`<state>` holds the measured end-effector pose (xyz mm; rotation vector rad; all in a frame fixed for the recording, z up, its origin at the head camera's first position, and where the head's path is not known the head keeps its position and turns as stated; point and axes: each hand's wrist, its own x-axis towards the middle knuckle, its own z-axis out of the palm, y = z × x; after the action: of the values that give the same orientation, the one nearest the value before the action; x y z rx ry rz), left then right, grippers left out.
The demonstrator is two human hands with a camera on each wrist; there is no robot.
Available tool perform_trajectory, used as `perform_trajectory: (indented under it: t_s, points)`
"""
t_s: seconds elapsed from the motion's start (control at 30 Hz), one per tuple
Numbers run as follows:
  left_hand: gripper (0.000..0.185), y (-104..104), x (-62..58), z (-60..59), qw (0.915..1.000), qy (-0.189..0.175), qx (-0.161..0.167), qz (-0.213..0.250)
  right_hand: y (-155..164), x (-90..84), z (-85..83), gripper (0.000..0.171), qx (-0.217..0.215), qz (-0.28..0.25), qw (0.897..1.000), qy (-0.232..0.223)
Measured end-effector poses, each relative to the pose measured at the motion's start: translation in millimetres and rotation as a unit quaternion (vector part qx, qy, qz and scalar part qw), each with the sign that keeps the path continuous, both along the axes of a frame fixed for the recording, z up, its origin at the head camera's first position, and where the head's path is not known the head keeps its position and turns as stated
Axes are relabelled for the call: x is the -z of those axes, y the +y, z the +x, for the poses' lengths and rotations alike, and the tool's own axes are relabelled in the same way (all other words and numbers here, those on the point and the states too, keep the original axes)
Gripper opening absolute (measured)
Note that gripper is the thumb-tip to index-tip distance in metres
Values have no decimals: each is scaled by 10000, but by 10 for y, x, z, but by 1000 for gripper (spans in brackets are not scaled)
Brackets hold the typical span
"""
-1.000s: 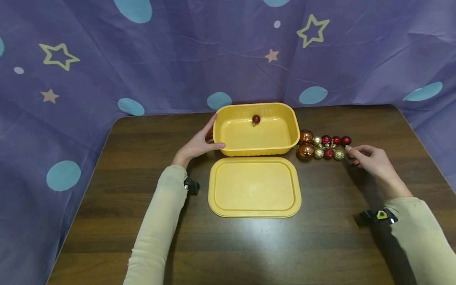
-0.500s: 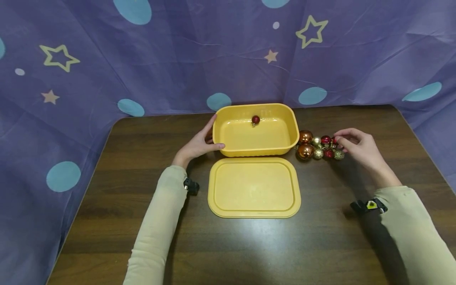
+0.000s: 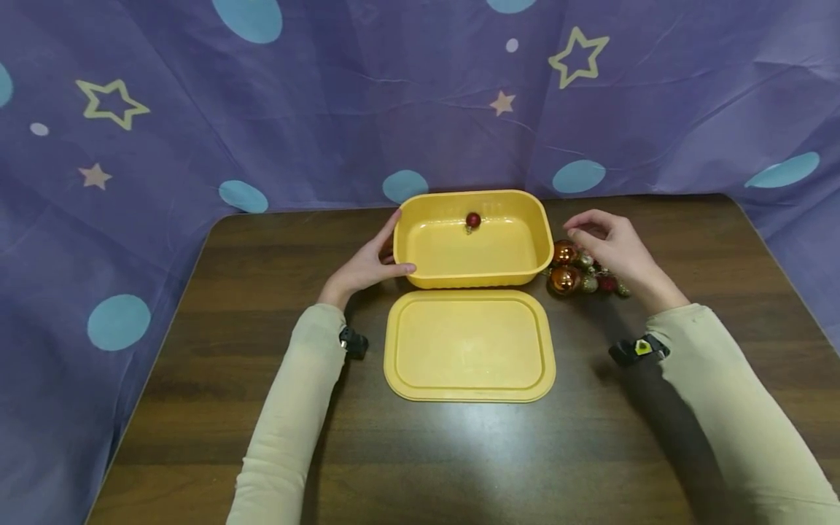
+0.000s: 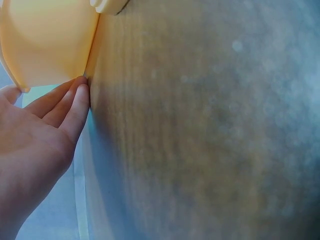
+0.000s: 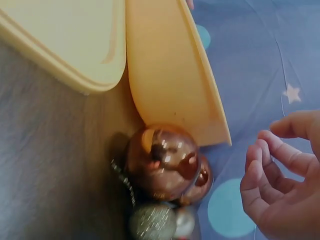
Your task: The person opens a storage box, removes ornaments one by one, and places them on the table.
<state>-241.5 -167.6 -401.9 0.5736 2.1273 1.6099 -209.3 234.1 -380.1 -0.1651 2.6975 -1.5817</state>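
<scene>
A yellow plastic box (image 3: 474, 281) holds one small red Christmas bauble (image 3: 472, 219) near its back wall. My left hand (image 3: 364, 270) grips the box's left end, thumb at the front rim and fingers round the side. My right hand (image 3: 613, 244) is in the air over the bauble cluster, right of the box, fingers curled and thumb close to the index finger. In the right wrist view no bauble shows at those fingertips (image 5: 265, 137); I cannot tell whether they hold something. Two large copper baubles (image 3: 564, 280) lie against the box, with smaller gold and red ones partly hidden under the hand.
The yellow lid (image 3: 469, 346) lies flat in front of the box. A purple curtain (image 3: 315, 109) with stars and dots hangs behind the wooden table (image 3: 485, 467). A black wrist camera (image 3: 639, 348) sits at my right cuff.
My right hand has moved left and back, from the right end of the bauble row, where its fingertips were at a red bauble, to above the copper ones. My left hand stays on the box.
</scene>
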Motion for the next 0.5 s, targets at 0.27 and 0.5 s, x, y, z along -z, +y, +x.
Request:
perform_trajectory:
  t_s: [0.27,0.5]
  points:
    - [102,-27,84,-41,10000,-53,-50,11,-229,-106,-143,27,-595,529,9968,42]
    - [102,-60,250,-109,9998,107,-132,-33,-363,-142,-301,29,-1435,737,9865,278]
